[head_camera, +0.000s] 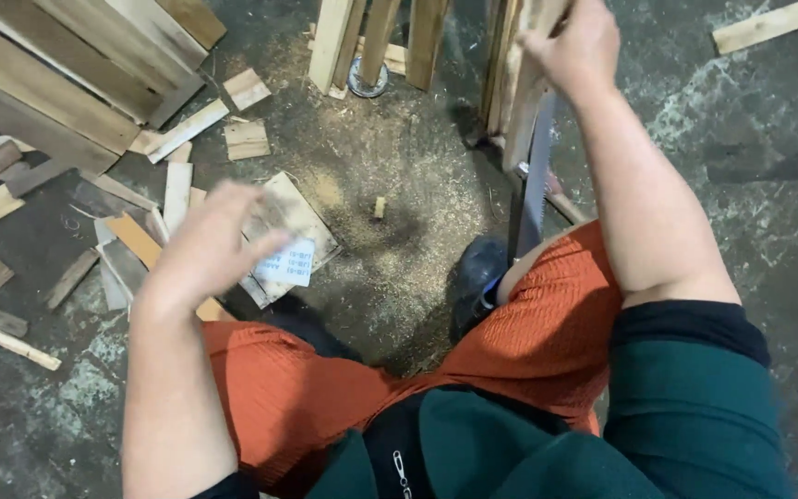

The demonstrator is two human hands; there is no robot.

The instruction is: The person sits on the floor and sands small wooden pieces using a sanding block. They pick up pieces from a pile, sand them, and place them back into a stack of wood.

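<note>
R hand [573, 42] gripping wood slat [521, 120] upright, just above saw blade [536, 189]. L hand [210, 242] blurred, empty, fingers loosely spread, well left of blade.

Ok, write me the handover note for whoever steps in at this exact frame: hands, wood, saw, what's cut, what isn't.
Left hand: empty, open, blurred, above the offcuts on the floor.
Right hand: gripping the top of an upright wooden slat.
Hand saw: stands blade-down beside that slat, against the right knee.
Done: sawdust and short cut pieces cover the floor.
Left: the held slat looks uncut; more slats stand just ahead.
</note>
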